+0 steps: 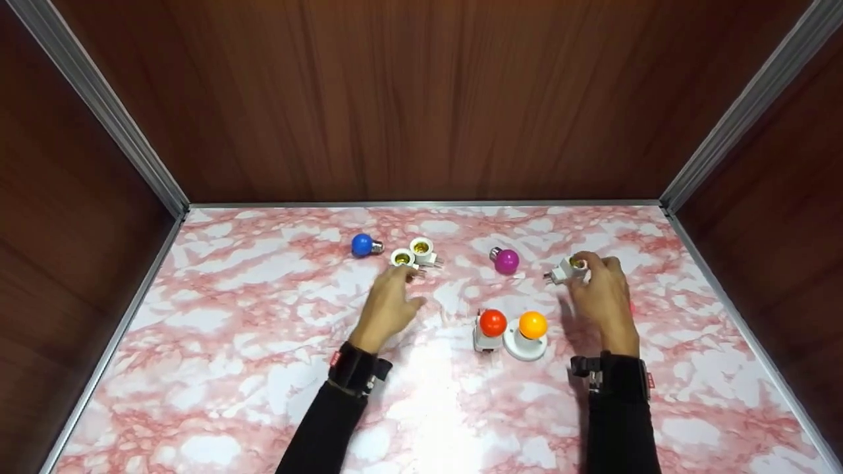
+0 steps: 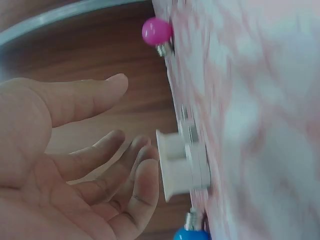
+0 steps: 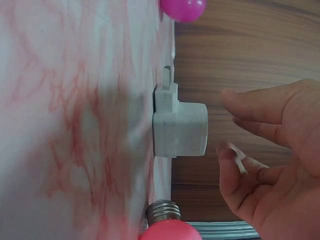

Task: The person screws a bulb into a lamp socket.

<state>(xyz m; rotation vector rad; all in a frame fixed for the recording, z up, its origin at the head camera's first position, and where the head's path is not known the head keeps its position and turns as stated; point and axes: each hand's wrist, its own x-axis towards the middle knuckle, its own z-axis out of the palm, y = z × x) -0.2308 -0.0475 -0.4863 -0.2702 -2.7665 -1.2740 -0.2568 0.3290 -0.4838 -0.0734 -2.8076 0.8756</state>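
Observation:
My left hand hovers just before two white plug-in bulb sockets, which stand side by side with their brass-lined mouths up. In the left wrist view its thumb and fingers are spread, with the fingertips close to a white socket; whether they touch is unclear. A blue bulb lies just left of that pair. Over another white plug-in socket, my right hand has thumb and fingers apart, and the right wrist view shows a gap between them and the socket. A pinkish-red bulb lies beside it, mostly hidden in the head view.
A magenta bulb lies between the hands. Nearer me, a red bulb sits in a white socket, beside an orange bulb on a round white base. Brown wood-grain panels enclose the marbled tabletop at the back and sides.

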